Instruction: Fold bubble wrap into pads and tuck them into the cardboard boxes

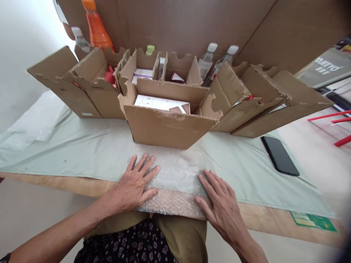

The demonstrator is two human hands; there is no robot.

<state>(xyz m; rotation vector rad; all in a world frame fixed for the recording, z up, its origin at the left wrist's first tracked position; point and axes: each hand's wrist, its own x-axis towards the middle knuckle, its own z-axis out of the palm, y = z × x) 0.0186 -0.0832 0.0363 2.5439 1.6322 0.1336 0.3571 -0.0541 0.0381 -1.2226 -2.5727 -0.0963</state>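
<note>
A sheet of clear bubble wrap (175,175) lies flat at the table's front, its near end reaching the wooden edge. My left hand (134,184) rests on its left side with fingers spread. On the right border of the sheet, my right hand (219,199) lies flat, fingers stretched forward and thumb apart. Neither hand grips anything. Just beyond the sheet stands an open cardboard box (170,128) with a white carton (160,103) inside.
More open cardboard boxes (101,100) stand in a row behind, with an orange bottle (97,29) and clear bottles (206,60). Folded bubble wrap (38,117) lies at left. At right are a black phone (280,156) and a green card (312,221) on the edge.
</note>
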